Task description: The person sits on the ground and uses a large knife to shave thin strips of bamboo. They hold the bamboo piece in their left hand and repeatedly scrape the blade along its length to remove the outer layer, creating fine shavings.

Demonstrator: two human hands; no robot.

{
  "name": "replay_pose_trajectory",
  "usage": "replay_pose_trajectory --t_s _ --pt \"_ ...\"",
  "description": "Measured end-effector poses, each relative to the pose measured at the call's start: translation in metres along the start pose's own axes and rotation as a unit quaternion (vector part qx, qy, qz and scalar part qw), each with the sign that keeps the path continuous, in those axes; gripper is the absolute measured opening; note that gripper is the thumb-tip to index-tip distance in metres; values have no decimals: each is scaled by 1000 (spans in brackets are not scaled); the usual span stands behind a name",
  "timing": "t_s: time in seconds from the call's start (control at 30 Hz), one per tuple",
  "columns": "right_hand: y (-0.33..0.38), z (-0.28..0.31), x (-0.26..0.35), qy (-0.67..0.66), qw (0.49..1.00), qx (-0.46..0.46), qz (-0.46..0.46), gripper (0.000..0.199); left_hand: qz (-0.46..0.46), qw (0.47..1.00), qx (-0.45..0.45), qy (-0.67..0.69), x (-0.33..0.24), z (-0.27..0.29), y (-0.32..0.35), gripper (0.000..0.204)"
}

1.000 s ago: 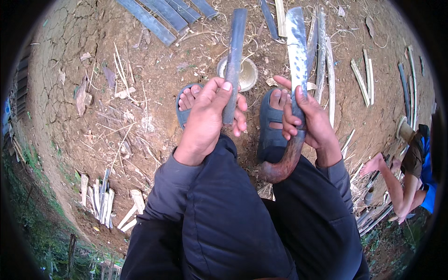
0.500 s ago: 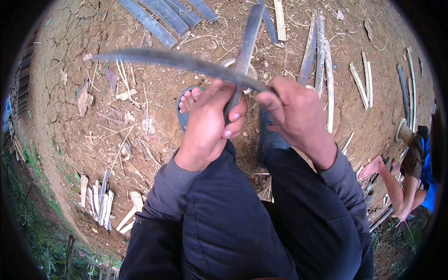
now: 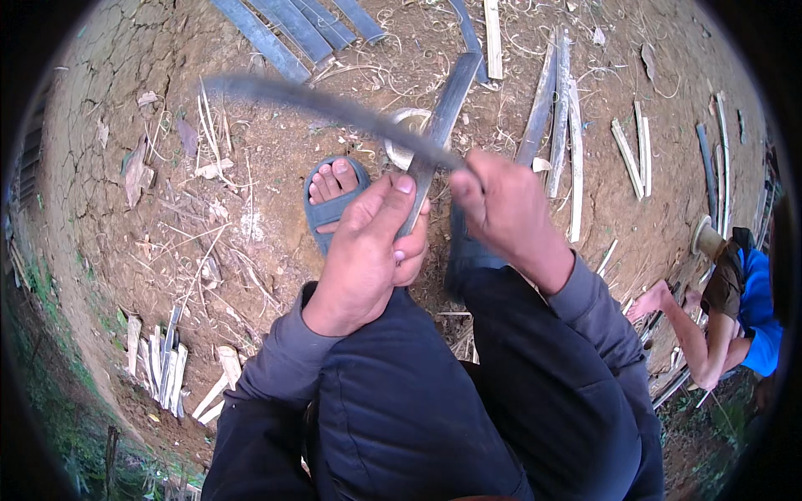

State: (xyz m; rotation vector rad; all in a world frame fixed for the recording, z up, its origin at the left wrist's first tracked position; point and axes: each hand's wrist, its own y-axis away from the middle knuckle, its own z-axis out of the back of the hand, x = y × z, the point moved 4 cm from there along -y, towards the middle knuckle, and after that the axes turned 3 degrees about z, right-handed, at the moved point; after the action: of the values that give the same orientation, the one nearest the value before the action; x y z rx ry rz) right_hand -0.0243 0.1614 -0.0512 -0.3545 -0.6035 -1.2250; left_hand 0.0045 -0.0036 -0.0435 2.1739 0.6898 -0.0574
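Note:
My left hand [image 3: 368,250] grips a flat grey bamboo strip [image 3: 443,117] that points up and away from me over the dirt. My right hand [image 3: 505,213] holds the handle of a long curved knife [image 3: 326,104]; its blurred blade sweeps out to the upper left and crosses the strip just above my left thumb. My left foot in a blue sandal [image 3: 330,200] rests on the ground below the blade. My dark trousers fill the lower middle.
Cut bamboo slats [image 3: 292,25] lie at the top, more strips [image 3: 560,108] at the upper right, and short offcuts [image 3: 163,367] at the lower left. A small round bowl [image 3: 401,138] sits behind the strip. Another person [image 3: 735,309] in blue crouches at the right edge.
The knife stood upright in my right hand beside the strip a second ago. It has swung over to the left, so its blade now lies across the strip. My left hand has held still.

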Motion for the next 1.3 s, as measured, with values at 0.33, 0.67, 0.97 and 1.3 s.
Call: replay_pose_trajectory --t_s 0.33,0.67,0.97,1.3 --pt "6 7 2 -20 999 -9 43 55 -43 996 -12 -83 2 -2 5 24" --pt "3 15 -29 -44 997 -47 -37 55 -62 984 -28 -167 -3 -4 6 21" --pt "10 4 8 42 997 33 58 55 -66 981 -81 -163 3 3 -9 9" --pt "11 -3 8 44 998 29 47 55 -322 650 -116 -679 -5 -2 -12 10"
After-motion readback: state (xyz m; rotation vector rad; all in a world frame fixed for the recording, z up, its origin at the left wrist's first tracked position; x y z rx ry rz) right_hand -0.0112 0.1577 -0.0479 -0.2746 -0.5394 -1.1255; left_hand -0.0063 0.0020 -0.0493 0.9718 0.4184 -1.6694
